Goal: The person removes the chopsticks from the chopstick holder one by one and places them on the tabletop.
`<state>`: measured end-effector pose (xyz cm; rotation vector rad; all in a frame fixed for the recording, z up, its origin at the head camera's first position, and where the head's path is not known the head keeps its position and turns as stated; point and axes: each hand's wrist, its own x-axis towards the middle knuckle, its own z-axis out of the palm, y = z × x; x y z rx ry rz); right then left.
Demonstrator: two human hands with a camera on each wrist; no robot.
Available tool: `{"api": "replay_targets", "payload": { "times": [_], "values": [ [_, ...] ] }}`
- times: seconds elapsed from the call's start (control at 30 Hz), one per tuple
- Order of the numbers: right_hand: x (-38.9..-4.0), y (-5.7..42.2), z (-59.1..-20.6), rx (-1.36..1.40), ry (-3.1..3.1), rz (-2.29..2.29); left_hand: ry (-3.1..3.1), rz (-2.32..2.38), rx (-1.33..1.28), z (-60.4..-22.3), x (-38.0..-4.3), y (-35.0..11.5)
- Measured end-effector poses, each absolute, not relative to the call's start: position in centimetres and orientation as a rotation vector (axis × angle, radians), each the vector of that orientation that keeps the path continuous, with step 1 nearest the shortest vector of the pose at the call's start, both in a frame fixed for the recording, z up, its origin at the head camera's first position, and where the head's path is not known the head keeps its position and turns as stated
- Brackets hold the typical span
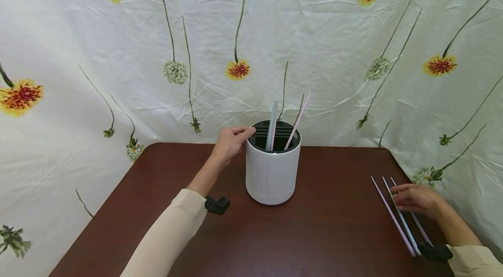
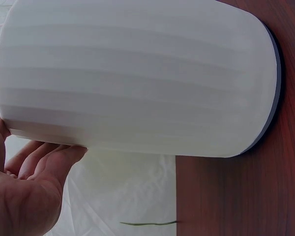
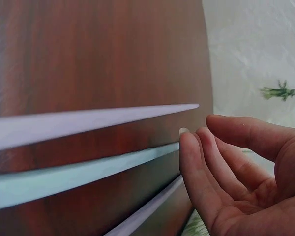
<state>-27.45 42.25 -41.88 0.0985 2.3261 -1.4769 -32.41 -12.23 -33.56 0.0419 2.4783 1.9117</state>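
A round white utensil holder [image 1: 272, 176] with a black slotted insert stands upright on the table. My left hand [image 1: 232, 142] holds its rim at the left side. In the left wrist view, that hand's fingertips [image 2: 78, 150] lie against the holder's wall [image 2: 137, 83]. A bluish straw [image 1: 271, 126] and a pink straw [image 1: 297, 122] lean inside, with another pinkish one partly hidden. At the right, my right hand [image 1: 418, 200] hovers over three loose straws: a lilac straw [image 3: 88, 123], a light-blue straw [image 3: 88, 174] and another lilac straw [image 3: 147, 209]. Its thumb and fingers are apart, gripping nothing.
The dark reddish-brown table [image 1: 334, 233] has rounded far corners. A white cloth with printed flowers [image 1: 314, 41] hangs behind the table and along both sides, close to the holder's back and the right hand.
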Motion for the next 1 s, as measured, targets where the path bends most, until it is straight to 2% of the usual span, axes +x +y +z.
{"api": "replay_targets", "payload": {
  "times": [0.3, 0.77, 1.0],
  "values": [
    [-28.8, 37.8, -37.4, 0.061, 2.384, -1.553, 2.459, 1.92, 0.026, -33.4, -32.3, -12.4],
    [-30.4, 26.8, -29.8, -0.146, 2.405, -1.656, 2.458, 1.917, 0.042, -33.5, -32.3, -12.1],
    [-31.0, 22.1, -27.8, -0.257, 2.326, -1.826, 2.45, 1.938, 0.045, -33.6, -32.4, -12.2]
  ]
}}
